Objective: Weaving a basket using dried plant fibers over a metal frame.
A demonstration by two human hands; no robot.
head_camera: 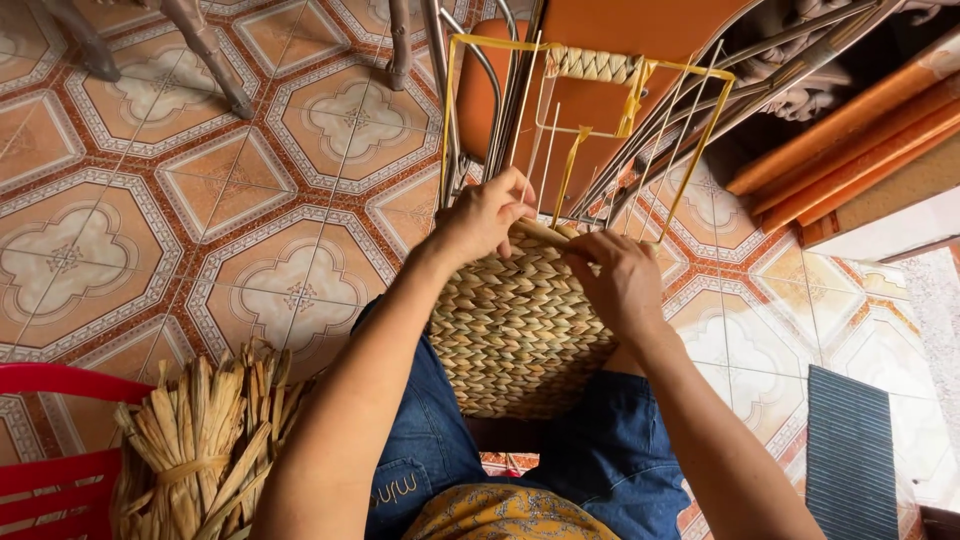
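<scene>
Straw-coloured fibre passes between our hands: the left hand (487,213) pinches a flat strand (540,232) at the top edge of the woven basket (515,330) on our lap, and the right hand (618,280) closes over the same strand. We judge a weaving row is underway; next, threading it behind the yellow wire frame (585,95). Bundled dried reeds (200,440) wait beside a red chair (50,470).

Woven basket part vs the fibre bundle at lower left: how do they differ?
The woven part is plaited tight in neat rows on the wire frame; the bundle is loose flat strips tied around the middle. The woven part rests on the person's lap under the left hand and right hand; the bundle lies untouched by the red chair. Both look like the same tan dried fibre.
</scene>
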